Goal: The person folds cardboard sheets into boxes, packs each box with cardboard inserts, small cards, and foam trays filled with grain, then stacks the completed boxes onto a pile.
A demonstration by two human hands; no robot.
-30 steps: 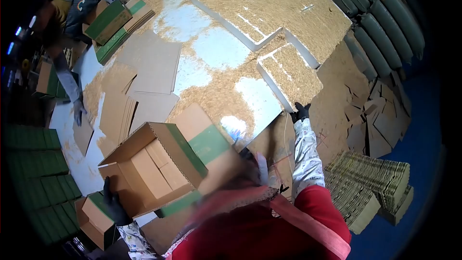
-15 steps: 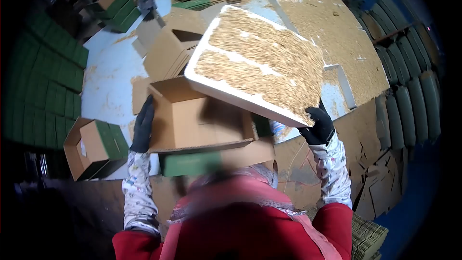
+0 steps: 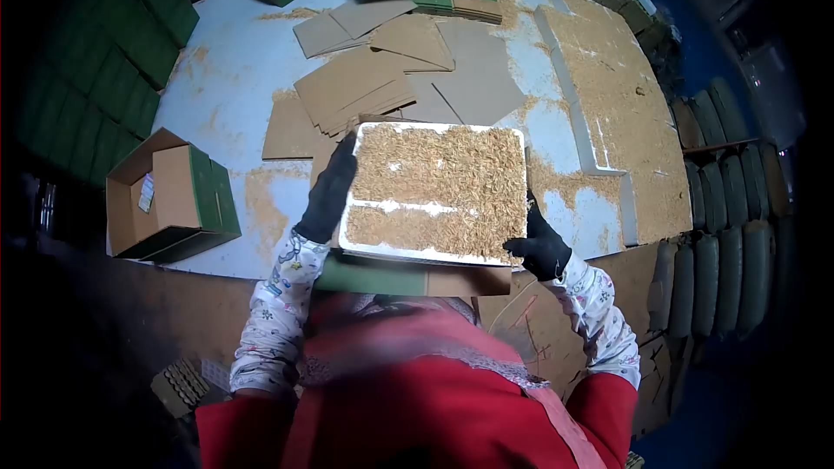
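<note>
A white foam tray (image 3: 434,195) filled with loose straw-coloured bits like husks or shavings lies almost level over the cardboard box (image 3: 391,276). It hides most of the box; a green and brown flap shows below its near edge. My right hand (image 3: 540,245), in a black glove, grips the tray's near right corner, thumb on top. Along the left side of tray and box, my left hand (image 3: 330,195), also black-gloved, lies flat with fingers stretched out. Whether its fingertips touch the tray or only the box I cannot tell.
Flattened cardboard sheets (image 3: 356,87) lie beyond the tray on the white table (image 3: 230,61). An open green-and-brown box (image 3: 178,195) stands at left. More filled trays (image 3: 621,95) line the right side. Green boxes (image 3: 95,61) are stacked at far left, grey-green sacks (image 3: 725,269) at right.
The tray has come down and left from its tilted position and now covers the box opening. My left hand and the box appear further right, and the view has shifted.
</note>
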